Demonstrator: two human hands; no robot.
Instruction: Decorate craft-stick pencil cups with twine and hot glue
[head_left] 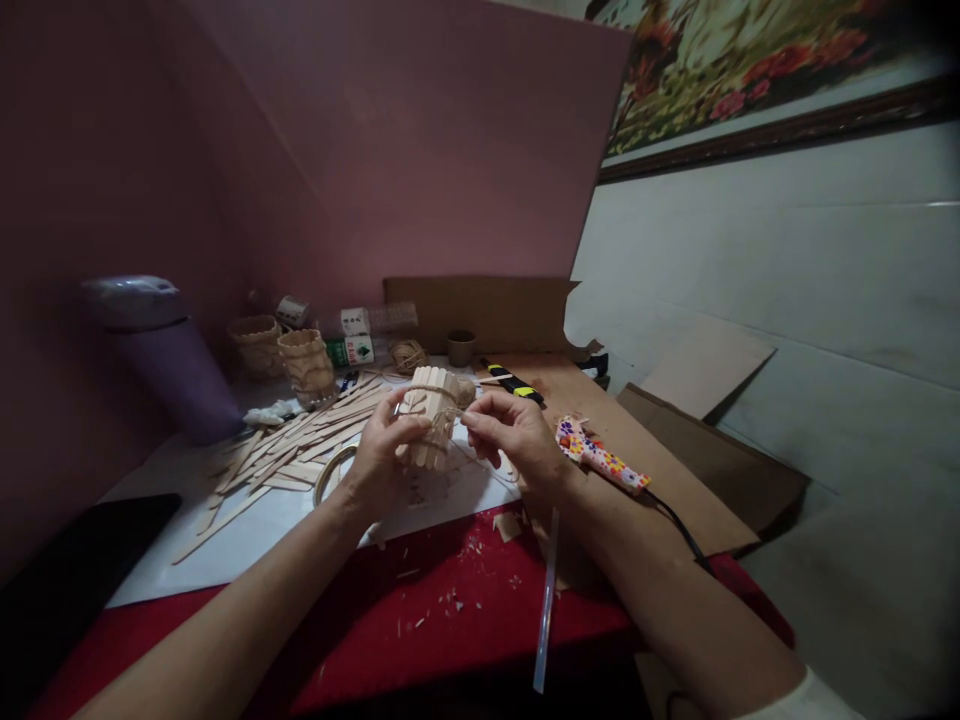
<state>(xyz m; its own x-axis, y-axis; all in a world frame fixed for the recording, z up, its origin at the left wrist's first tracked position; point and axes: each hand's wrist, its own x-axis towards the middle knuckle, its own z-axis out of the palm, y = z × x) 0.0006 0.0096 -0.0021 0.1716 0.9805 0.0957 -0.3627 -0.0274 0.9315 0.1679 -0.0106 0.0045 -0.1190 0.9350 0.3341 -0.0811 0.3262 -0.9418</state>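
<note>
1 wooden-stick cup (433, 383), frame centre: left hand (384, 437) clamps its fingers around it. 1 twine strand (454, 411): right hand (517, 430) pinches it. 1 glue gun (602, 457), centre right.

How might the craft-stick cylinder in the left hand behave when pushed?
The craft-stick cylinder is probably light, since its wood looks thin; its closely packed build suggests stiffness; its roundish outline might let it roll.

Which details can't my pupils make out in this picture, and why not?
Head view:
Far side of the stick cylinder: hidden by its own front.
Part of the left grip: behind the cylinder.
End of the strand at the right grip: too fine.
Fine print on the bottle label: too small.
Framed painting: cut off by the top edge.
</note>
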